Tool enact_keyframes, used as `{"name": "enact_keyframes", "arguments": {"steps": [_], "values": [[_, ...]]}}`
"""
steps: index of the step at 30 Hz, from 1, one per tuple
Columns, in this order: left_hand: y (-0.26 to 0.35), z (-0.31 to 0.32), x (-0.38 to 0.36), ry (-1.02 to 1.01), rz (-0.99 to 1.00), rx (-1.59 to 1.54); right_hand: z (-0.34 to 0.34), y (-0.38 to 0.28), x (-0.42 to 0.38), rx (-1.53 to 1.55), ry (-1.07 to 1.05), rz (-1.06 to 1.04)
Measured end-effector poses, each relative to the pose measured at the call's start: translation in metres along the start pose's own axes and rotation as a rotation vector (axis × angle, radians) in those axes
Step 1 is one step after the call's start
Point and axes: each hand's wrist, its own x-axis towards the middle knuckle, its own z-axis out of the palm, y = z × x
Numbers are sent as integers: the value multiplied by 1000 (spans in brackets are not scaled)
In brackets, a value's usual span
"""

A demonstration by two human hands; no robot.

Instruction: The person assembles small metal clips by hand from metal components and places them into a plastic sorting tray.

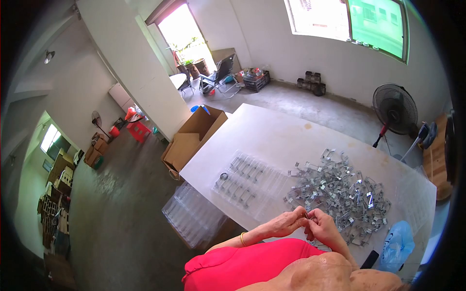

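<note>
Just in front of my red top, my left hand (pixel 289 222), with a yellow bangle at its wrist, has its fingertips pinched together. My right hand (pixel 323 228) meets it, fingers curled in against the left fingertips. Whatever they grip is too small and covered to make out. Beyond the right hand spreads a heap of small silvery metal parts (pixel 335 189) on the white table (pixel 272 126). To the left of the heap lie clear plastic trays (pixel 272 184), some of their slots filled with similar metal parts (pixel 240 191). A dark round object (pixel 224 176) rests on one tray.
Near the right edge are a blue plastic bag (pixel 398 242) and a black phone-like object (pixel 370 259). Left of the table stand an open cardboard box (pixel 187 145) and stacked clear trays (pixel 189 213). A fan (pixel 395 109) stands past the far side.
</note>
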Motion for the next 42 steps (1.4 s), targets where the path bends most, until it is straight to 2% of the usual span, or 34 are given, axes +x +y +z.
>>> {"name": "enact_keyframes", "arguments": {"steps": [4,7,9,13,17,19,23,26,29,31,32,34,35,37,42], "values": [[21,-8,5,-100,-145,-77,-14,12,3,158,-135,53],[17,-3,10,-108,-95,-81,-21,16,0,244,-160,84],[5,9,12,-20,63,-65,-25,23,-3,331,-146,62],[12,18,14,-31,-4,-56,-34,25,-14,367,-122,115],[16,35,14,-19,-37,20,-45,52,-18,245,-56,64],[22,42,14,-55,-75,87,-49,60,-22,-17,65,-67],[24,58,15,-39,-71,70,-56,58,-32,4,28,-23],[25,70,15,-57,-78,45,-60,61,-38,-82,59,-83],[26,78,14,-129,-99,63,-60,52,-40,-123,98,-64],[31,80,14,-97,-138,-20,-58,51,-38,117,249,-153],[25,83,14,-94,-137,-20,-61,55,-37,130,269,-176],[13,86,14,55,-79,-306,-63,43,-42,119,245,-104],[12,84,14,54,-78,-307,-62,38,-44,110,222,-31],[14,78,13,32,-150,-587,-55,37,-45,80,192,-33],[13,70,7,11,-201,-705,-42,36,-41,43,186,-66]]}}
